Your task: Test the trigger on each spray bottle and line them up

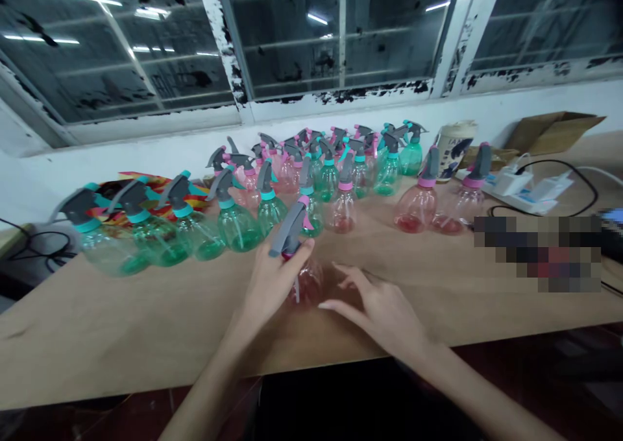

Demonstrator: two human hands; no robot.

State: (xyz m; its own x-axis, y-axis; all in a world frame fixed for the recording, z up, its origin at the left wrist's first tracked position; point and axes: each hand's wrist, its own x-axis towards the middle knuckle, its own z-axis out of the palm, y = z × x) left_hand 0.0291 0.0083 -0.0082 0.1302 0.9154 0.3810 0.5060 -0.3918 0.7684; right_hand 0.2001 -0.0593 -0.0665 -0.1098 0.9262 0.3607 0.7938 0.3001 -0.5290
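My left hand (272, 275) is wrapped round the neck and side of a pink spray bottle (309, 285) near the front of the table. Its grey trigger head with a pink nozzle tilts up above my fingers. My right hand (374, 301) is just right of this bottle, thumb and fingers apart, holding nothing. Behind the held bottle stand a pink spray bottle (343, 211) and a green spray bottle (311, 211). Two more pink spray bottles stand to the right, one of them (416, 207) slightly nearer the middle.
A row of green spray bottles (168, 243) runs along the left. Many pink and green ones crowd the back by the wall. A paper cup (452, 149), a power strip (520, 191) with cables and a cardboard box (549, 133) occupy the right of the wooden table (146, 337).
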